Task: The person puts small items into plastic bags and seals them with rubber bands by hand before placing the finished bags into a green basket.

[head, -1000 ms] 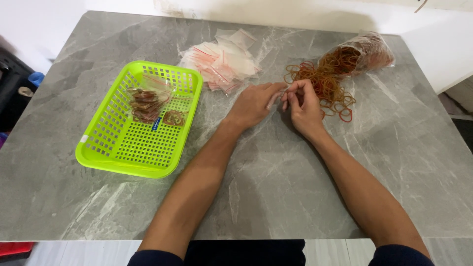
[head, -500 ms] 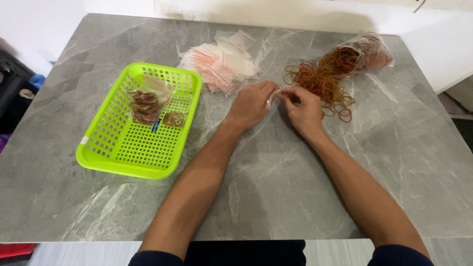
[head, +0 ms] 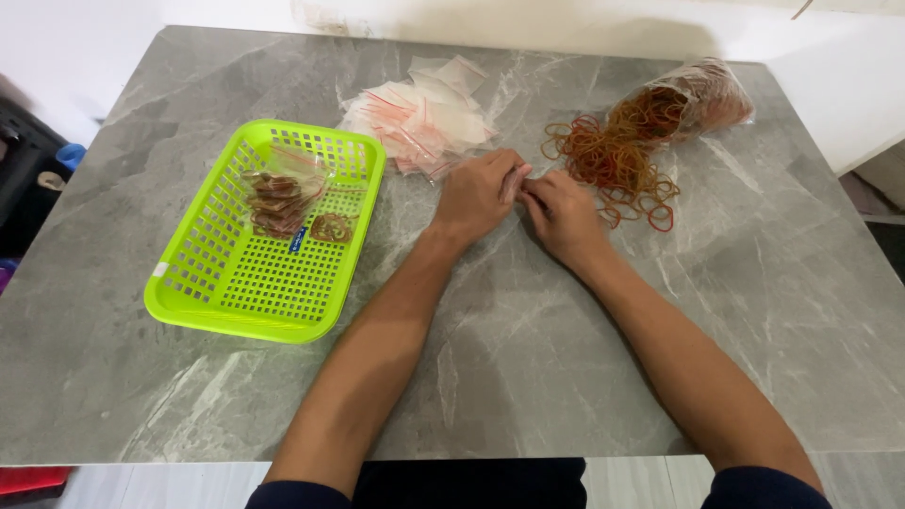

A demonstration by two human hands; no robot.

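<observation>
Left hand (head: 476,193) and right hand (head: 563,215): fingertips pinched together on a small clear bag (head: 517,179) on the table (head: 528,377). Loose rubber bands (head: 617,170) just right of the grip; empty bags (head: 419,118) just beyond-left, green basket (head: 217,302) farther left. Best handled by keeping the bag's mouth held wide.

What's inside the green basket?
The green basket holds small clear bags packed with rubber bands. How many bags, and what lies under them, is hidden.
</observation>
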